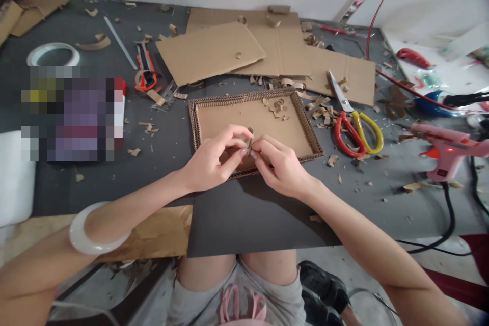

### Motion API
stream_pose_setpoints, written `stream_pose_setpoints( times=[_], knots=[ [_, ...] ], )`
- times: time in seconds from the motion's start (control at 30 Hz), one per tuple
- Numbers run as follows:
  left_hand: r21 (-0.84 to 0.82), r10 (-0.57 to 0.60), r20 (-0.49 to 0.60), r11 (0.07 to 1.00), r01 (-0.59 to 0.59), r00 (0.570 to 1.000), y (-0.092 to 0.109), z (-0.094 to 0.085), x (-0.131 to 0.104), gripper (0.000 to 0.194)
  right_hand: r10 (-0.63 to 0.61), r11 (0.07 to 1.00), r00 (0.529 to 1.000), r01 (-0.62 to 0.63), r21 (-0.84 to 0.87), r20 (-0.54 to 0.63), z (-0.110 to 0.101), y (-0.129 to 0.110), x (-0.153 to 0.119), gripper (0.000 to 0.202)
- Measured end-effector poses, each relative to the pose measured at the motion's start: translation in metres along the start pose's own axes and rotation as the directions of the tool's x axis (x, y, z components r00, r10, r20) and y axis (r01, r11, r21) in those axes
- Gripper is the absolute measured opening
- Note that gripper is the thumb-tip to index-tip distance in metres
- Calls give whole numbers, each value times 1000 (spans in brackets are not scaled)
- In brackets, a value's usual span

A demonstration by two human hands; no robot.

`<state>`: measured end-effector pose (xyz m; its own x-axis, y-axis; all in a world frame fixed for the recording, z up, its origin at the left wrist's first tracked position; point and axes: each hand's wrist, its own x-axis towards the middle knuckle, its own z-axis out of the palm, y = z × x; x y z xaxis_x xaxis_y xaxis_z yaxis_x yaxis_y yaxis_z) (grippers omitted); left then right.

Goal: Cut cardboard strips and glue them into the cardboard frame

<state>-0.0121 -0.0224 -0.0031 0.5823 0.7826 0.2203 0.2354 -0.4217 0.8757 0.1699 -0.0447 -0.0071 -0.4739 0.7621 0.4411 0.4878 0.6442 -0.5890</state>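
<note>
Above the near side of a shallow cardboard tray point(308, 121) with corrugated walls, my two hands meet fingertip to fingertip. A small strip of cardboard point(250, 135) is pinched between the thumb and fingers of my left hand point(214, 160). My right hand point(278, 165) grips the same strip at its lower end, its fingers closed. The strip's lower part is hidden by my fingertips. Several curled cardboard scraps point(280, 105) lie inside the tray at its far right corner.
Scissors point(346, 107) with red and yellow handles lie right of the tray. Farther right stands a pink glue gun point(445, 142) with a black cord. An orange utility knife point(145, 69), a roll of tape point(53, 54) and cardboard sheets point(210, 51) lie behind. Scraps litter the table.
</note>
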Motion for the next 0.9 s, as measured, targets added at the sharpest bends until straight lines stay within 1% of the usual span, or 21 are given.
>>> stream_pose_setpoints(
  times=[0.2,0.4,0.5,0.67,0.9],
  knots=[
    [-11,-12,-3,1000,12,1000,2,0,0,22,7,1000,1000,-7,7,11,0,2,-1,14],
    [-8,-30,-52,1000,29,998,1,1,0,20,81,996,991,-76,50,-106,-3,1,-2,6],
    [7,-33,-73,999,33,997,2,1,-1,20,90,994,987,-81,67,-133,-3,0,-1,6],
    [54,-10,-71,998,14,997,3,1,-2,19,91,994,986,-81,75,-142,-1,-1,-1,7],
    [90,27,-70,996,-21,997,2,2,-2,18,123,988,985,-110,108,-120,-2,0,-1,7]
  ],
)
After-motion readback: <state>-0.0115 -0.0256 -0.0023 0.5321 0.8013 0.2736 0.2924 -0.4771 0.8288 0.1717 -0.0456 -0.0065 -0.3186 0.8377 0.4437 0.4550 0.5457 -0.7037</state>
